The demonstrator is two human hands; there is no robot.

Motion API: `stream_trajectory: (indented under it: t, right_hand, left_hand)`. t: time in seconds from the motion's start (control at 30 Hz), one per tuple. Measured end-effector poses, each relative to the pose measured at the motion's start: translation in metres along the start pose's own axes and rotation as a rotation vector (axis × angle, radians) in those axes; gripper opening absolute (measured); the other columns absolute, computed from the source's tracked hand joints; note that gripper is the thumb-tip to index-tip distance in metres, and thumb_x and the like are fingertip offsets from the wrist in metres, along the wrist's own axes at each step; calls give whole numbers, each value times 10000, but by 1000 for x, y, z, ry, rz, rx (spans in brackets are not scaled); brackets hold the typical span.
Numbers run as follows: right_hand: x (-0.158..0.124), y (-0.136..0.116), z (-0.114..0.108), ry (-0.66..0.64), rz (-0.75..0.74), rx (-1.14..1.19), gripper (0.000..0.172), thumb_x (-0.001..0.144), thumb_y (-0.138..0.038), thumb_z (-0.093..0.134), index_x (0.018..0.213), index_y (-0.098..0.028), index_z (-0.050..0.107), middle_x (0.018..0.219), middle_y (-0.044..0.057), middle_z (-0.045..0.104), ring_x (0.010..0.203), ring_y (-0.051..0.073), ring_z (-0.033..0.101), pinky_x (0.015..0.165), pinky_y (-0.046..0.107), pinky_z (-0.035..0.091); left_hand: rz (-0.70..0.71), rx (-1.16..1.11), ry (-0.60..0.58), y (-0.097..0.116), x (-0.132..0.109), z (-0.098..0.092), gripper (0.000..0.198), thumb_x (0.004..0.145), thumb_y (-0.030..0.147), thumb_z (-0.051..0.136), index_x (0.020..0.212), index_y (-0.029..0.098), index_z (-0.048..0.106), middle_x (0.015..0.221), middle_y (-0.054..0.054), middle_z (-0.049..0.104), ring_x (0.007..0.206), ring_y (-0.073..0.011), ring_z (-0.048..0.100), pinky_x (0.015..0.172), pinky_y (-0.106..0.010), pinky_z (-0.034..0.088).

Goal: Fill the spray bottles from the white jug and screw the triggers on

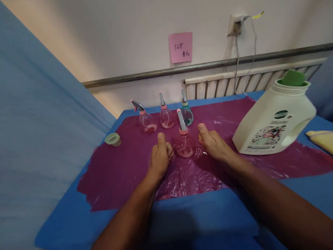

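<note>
Small spray bottle point(183, 144) with a pink collar, upright on the magenta plastic sheet point(121, 174) covering the tabletop point(207, 221). Left hand point(160, 158) just left of the bottle, fingers point(169, 150) curled together, thumb raised, holding nothing. Right hand point(213, 143) just right of it, thumb raised; whether its fingers are apart or together cannot be told. Behind the bottle, three more spray bottles point(166, 116); to its right, a large white jug point(276, 121); to its left, a green cap point(113, 138).
</note>
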State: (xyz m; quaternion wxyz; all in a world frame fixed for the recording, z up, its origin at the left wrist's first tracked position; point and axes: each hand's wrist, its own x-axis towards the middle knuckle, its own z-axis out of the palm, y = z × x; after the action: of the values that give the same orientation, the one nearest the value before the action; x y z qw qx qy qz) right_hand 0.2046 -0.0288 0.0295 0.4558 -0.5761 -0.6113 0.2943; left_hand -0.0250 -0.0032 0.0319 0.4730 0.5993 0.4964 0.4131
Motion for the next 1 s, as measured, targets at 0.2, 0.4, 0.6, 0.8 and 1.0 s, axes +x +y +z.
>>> stream_trajectory:
  t: [0.2,0.4,0.6,0.8,1.0]
  right_hand:
    - [-5,-3,-1,-65,70,47,845,1033,-994,204,590,-287,337,567,-1,363,579,168,301,576,378,233]
    - [-6,0,-1,-24,64,51,841,1036,-990,216,592,-285,333,560,-2,352,576,176,302,590,385,225]
    - [-5,6,-6,157,-29,16,839,1059,-960,233,634,-279,479,609,22,486,610,205,439,626,390,307]
    - [2,-2,2,313,-127,120,532,1056,-780,609,972,-261,683,910,47,743,803,229,655,745,377,509]
    - [18,-29,20,185,-177,5,506,869,-505,889,1267,-252,704,1157,69,814,981,251,742,887,419,574]
  left_hand:
    - [-29,-30,-16,6,-7,7,889,1002,1029,249,529,281,326,472,10,340,436,-139,310,471,-322,236]
    - [1,26,-2,12,-9,9,901,997,1037,219,515,281,303,484,0,346,460,-148,331,489,-342,260]
    - [168,107,101,9,-7,3,848,1091,913,270,601,260,497,588,-13,494,593,-182,494,589,-338,386]
    - [370,227,227,-7,1,11,408,1029,566,754,1282,254,684,1257,-86,760,1161,-285,731,1032,-444,584]
    - [395,389,101,-24,7,29,752,865,428,980,1500,268,610,1493,-144,674,1440,-408,655,1211,-605,537]
